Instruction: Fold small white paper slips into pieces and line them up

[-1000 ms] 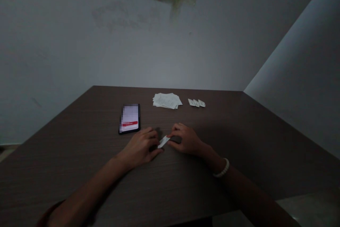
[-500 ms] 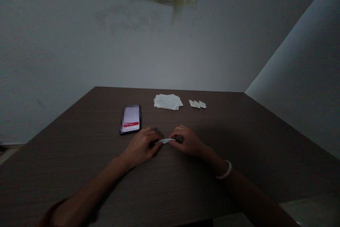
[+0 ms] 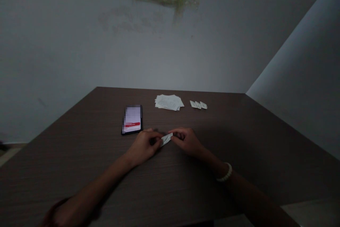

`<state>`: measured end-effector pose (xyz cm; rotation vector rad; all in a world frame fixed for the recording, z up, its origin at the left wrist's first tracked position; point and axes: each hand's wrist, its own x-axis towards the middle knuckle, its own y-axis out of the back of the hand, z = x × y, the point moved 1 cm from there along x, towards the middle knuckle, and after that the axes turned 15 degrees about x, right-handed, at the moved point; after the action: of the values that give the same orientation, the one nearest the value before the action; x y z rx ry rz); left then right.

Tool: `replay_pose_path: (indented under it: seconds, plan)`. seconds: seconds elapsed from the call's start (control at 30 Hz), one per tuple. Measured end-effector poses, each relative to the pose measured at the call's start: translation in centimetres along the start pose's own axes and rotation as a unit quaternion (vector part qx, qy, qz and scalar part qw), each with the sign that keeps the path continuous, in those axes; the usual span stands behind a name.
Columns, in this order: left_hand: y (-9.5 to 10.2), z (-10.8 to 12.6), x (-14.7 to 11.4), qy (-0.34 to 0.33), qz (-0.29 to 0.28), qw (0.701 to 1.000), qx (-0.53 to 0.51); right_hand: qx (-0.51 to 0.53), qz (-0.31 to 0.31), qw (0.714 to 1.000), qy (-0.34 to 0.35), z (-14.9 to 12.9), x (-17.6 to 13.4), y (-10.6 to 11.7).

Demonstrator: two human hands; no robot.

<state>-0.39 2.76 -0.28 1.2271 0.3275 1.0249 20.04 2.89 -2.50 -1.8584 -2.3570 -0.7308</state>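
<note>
A small white piece of paper (image 3: 166, 139) is stretched between my two hands, low over the table, its narrow strip tilted up toward the right. My left hand (image 3: 145, 145) pinches its left end between thumb and fingers. At the other end, my right hand (image 3: 187, 140) grips the paper's right corner with its fingertips. The fingers hide both ends of the paper. Beyond my hands lies a loose pile of white paper sheets (image 3: 169, 102). To its right rest 3 small folded white papers (image 3: 198, 105), overlapping in a row.
A phone (image 3: 132, 118) with a lit screen and a red mark lies just beyond my left hand. The brown wooden table (image 3: 79, 128) reaches back to a grey wall (image 3: 170, 53). A slanted surface (image 3: 300, 57) rises on the right.
The paper has turned from lying nearly level and thin to a tilted, broader face. My right fingers have shifted onto its upper right corner. The view has moved slightly.
</note>
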Motion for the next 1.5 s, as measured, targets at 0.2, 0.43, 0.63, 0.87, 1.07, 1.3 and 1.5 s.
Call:
replay_pose_path:
  seconds: [0.2,0.43,0.63,0.87,1.07,1.3,1.5]
  plan:
    - [0.1,0.3,0.2,0.009,-0.004,1.0,-0.021,0.063,0.007,0.997,-0.035,-0.2,0.0,-0.6]
    - [0.2,0.2,0.3,0.07,-0.04,0.992,-0.097,0.116,-0.012,0.991,-0.059,-0.6,0.0,-0.9]
    - [-0.5,-0.3,0.1,0.099,-0.068,0.984,-0.133,0.14,-0.016,0.988,-0.065,-0.5,-0.1,-0.9]
    - [0.3,1.0,0.3,0.04,0.015,0.998,-0.036,0.099,-0.001,0.995,-0.021,-0.8,0.0,-1.0]
    - [0.1,0.7,0.2,0.044,0.025,0.998,-0.026,0.054,0.018,0.998,-0.011,-0.6,-0.1,-0.7]
    - [0.3,0.5,0.2,0.045,0.027,0.998,-0.027,0.036,0.019,0.999,-0.019,-0.7,-0.1,-0.5]
    - [0.0,0.8,0.3,0.003,0.023,1.0,-0.009,-0.058,0.043,0.996,0.048,-0.8,-0.1,-0.7]
